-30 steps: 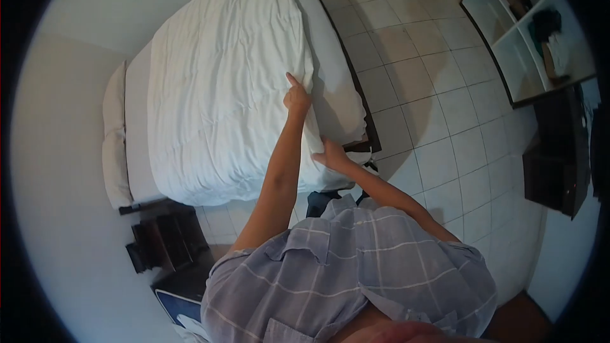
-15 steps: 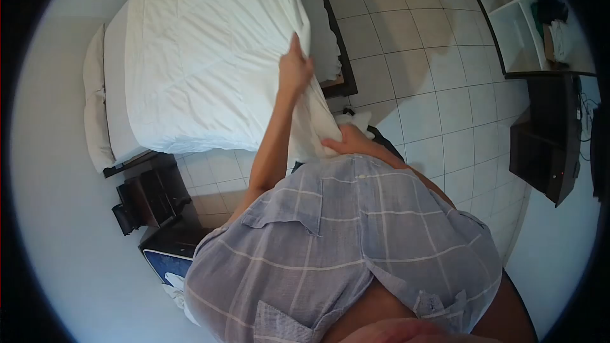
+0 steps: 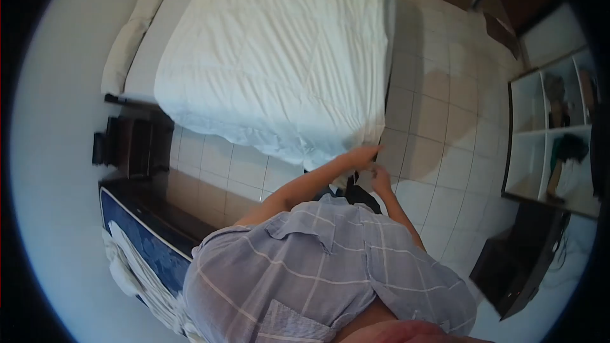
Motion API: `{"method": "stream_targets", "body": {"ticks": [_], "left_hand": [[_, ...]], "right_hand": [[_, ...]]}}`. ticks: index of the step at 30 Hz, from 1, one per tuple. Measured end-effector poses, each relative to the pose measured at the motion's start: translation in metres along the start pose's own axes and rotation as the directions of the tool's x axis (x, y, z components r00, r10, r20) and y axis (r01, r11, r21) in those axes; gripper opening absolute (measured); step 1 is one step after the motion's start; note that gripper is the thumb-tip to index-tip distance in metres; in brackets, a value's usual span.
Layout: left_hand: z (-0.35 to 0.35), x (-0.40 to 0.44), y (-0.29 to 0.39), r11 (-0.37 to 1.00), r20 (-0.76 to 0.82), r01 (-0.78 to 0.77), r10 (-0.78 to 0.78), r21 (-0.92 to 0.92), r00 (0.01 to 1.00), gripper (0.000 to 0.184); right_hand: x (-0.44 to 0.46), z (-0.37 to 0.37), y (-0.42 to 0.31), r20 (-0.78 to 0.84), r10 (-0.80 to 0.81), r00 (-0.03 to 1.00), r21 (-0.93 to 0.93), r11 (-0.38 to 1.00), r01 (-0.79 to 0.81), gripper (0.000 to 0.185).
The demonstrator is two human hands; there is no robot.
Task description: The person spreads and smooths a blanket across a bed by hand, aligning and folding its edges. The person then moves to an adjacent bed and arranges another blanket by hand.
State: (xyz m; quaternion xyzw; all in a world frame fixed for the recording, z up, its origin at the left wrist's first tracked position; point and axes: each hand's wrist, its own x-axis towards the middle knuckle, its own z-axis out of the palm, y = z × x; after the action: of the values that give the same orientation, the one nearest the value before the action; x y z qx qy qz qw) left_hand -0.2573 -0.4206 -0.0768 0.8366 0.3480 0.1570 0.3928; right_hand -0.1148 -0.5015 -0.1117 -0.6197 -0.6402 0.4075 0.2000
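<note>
A white duvet [image 3: 273, 57] is spread over the bed, its near right corner hanging at the foot end. At that corner is my left hand [image 3: 362, 156], fingers closed against the cloth, with creases running toward it. Just below, my right hand [image 3: 381, 181] is raised close to my left hand, apart from the main spread of the duvet. Its fingers are small and blurred, so what they hold, if anything, does not show. Pale cloth and something dark lie partly hidden below my hands.
Pillows [image 3: 118, 57] lie along the headboard. A dark nightstand [image 3: 141, 147] stands beside the bed. At left, a blue mattress [image 3: 136, 232] carries crumpled white cloth [image 3: 130, 267]. White shelves [image 3: 530, 130] and a dark cabinet [image 3: 515, 267] are at right, across the tiled floor [image 3: 432, 133].
The duvet's foot edge now lies flatter and farther right. Both hands have come together near its corner; the left moved down and right, the right left the cloth it was gripping. The view has shifted.
</note>
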Motion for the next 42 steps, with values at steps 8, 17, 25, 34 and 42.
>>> {"method": "stream_targets", "body": {"ticks": [8, 17, 25, 34, 42], "left_hand": [[-0.013, -0.151, 0.007, 0.832, 0.192, 0.554, -0.551, 0.044, 0.812, 0.038], [-0.023, -0.315, -0.048, 0.47, -0.043, 0.879, -0.883, -0.087, 0.468, 0.044], [-0.057, -0.44, -0.051, 0.424, -0.1, 0.849, -0.904, -0.315, 0.415, 0.041], [-0.076, -0.584, -0.091, 0.146, -0.129, 0.878, -0.987, -0.457, 0.097, 0.04], [-0.174, -0.568, -0.181, 0.335, -0.215, 0.805, -0.941, -0.49, 0.26, 0.04]], "right_hand": [[0.109, -0.051, -0.114, -0.472, -0.162, 0.867, -0.209, 0.975, 0.069, 0.041], [0.181, -0.043, -0.112, -0.407, 0.131, 0.904, -0.387, 0.872, -0.3, 0.034], [0.164, -0.064, -0.159, -0.619, 0.267, 0.739, -0.449, 0.651, -0.612, 0.032], [0.179, 0.127, -0.262, -0.247, 0.145, 0.958, -0.754, 0.592, -0.284, 0.075], [0.194, 0.154, -0.31, -0.378, 0.371, 0.848, -0.723, 0.454, -0.521, 0.092]]}}
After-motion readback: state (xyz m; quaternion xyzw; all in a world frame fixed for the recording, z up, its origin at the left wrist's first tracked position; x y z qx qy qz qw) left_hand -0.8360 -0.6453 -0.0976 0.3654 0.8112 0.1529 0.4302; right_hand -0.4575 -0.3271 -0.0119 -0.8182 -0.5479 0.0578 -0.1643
